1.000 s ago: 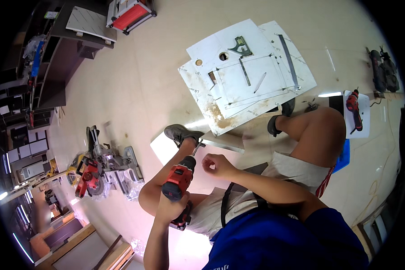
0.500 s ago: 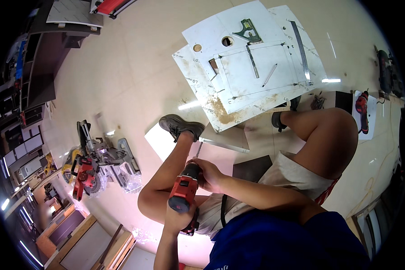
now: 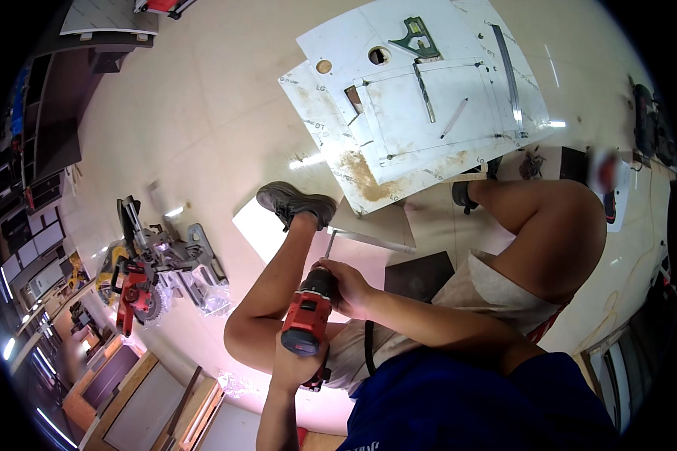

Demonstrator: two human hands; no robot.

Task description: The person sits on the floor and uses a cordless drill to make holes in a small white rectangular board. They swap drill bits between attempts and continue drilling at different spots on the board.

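A red and black cordless drill (image 3: 306, 317) lies across both my hands, its battery end toward me. Around its handle, mostly beneath the body, my left hand (image 3: 299, 366) is closed. My right hand (image 3: 351, 290) wraps the black chuck from the right side. A long drill bit (image 3: 331, 245) points away from me, its tip at the near edge of a pale panel (image 3: 372, 238); whether it has entered the panel I cannot tell. My left shoe (image 3: 297, 204) rests on that panel's left part.
Stacked white boards (image 3: 399, 161) ahead carry a green combination square (image 3: 418, 39), a loose drill bit (image 3: 424, 94), a pen (image 3: 453, 118) and a metal ruler (image 3: 508, 79). A red mitre saw (image 3: 135, 289) stands at left. A dark panel (image 3: 420, 276) lies between my legs.
The view has shifted slightly, with the boards now higher and the saw farther left. Both hands keep the same hold on the drill, and the bit stays by the panel's edge.
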